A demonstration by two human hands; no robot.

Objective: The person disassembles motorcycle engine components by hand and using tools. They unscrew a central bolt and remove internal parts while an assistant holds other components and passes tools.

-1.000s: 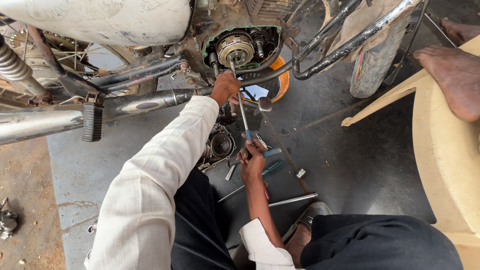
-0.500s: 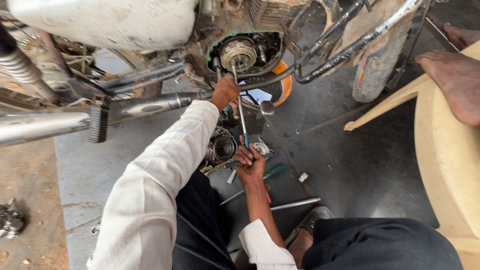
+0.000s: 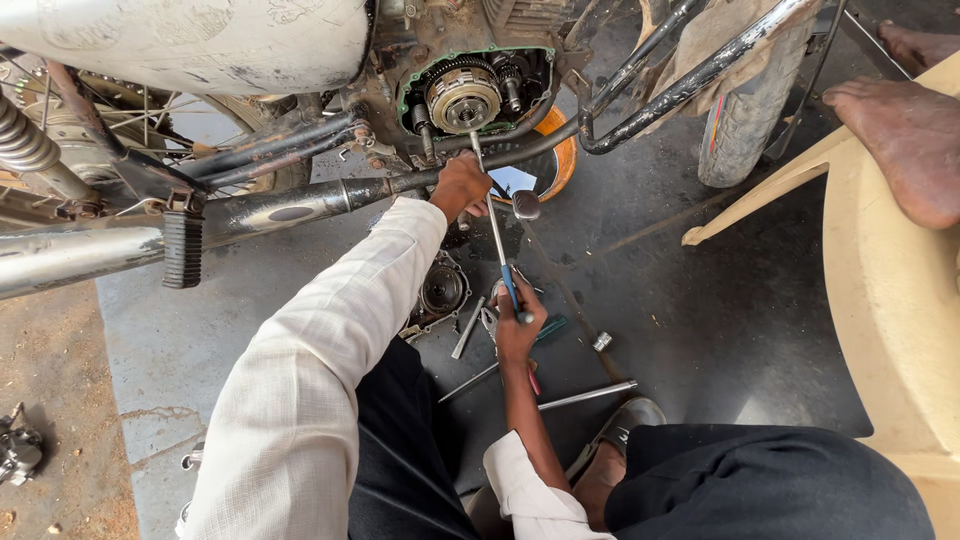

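Right hand [image 3: 518, 328] was wrapped tight around the blue handle end of a long wrench [image 3: 495, 235], fingers closed on it, down near the person's knees. The shaft ran up and away from there, slightly tilted left, and its far tip sat on the middle of the round clutch [image 3: 463, 98] inside the opened side of the motorcycle engine [image 3: 480, 60]. Left hand [image 3: 460, 185] was further up, curled shut around a dark frame pipe [image 3: 300, 205] just below the engine, right beside the wrench shaft, though I couldn't tell if it touched the shaft too. White sleeve [image 3: 320, 340] ran back from that hand toward the camera. On the dark floor [image 3: 700, 330] around the right hand there was a bunch of loose stuff: a removed engine cover [image 3: 441, 291] just left of the hand, a steel rod [image 3: 587, 396] lying to the near right, a small socket [image 3: 601, 341] to the right, and another slim tool [image 3: 467, 328] between the cover and the hand. An orange bowl [image 3: 562, 160] sat under the engine, far side of the left hand. Over on the right, someone else's bare foot [image 3: 905, 145] rested on a cream plastic chair [image 3: 890, 300], well apart from the work. Footpeg [image 3: 182, 248] stuck out at left.
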